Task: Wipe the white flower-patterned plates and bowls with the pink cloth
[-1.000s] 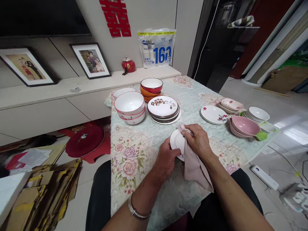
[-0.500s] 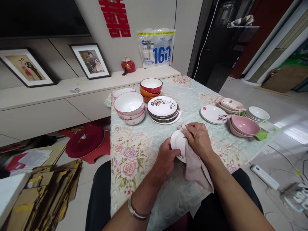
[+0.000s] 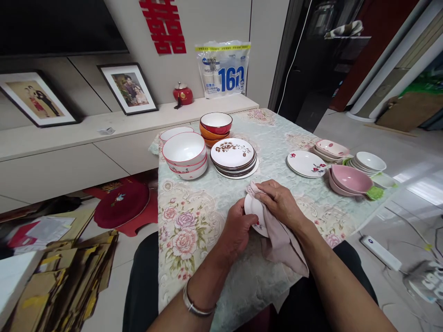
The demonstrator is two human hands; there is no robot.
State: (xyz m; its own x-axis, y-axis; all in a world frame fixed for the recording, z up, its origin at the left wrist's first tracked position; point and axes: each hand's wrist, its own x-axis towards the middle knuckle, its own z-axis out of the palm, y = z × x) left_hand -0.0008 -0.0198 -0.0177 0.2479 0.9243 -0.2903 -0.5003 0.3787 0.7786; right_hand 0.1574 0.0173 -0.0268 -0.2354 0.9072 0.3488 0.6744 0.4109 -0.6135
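Observation:
A small white plate [image 3: 253, 208] with red flowers is gripped at its left edge by my left hand [image 3: 238, 228], thumb on its face. My right hand [image 3: 279, 203] is closed on a pale pink cloth [image 3: 277, 235], which lies against the upper right of the plate and hangs down over its right side. Beyond my hands stands a stack of dark-rimmed plates [image 3: 231, 153], the top one with brown flowers. Part of the small plate is hidden under the cloth.
White red-rimmed bowls [image 3: 185, 150] and red and orange bowls [image 3: 216, 123] stand at the back left of the floral tablecloth [image 3: 187, 221]. On the right are flowered plates [image 3: 306, 163], pink dishes [image 3: 351, 180] and stacked small white bowls [image 3: 370, 162].
My right hand has moved left with the cloth, which now covers more of the plate's upper edge. My left hand holds the plate nearly where it was.

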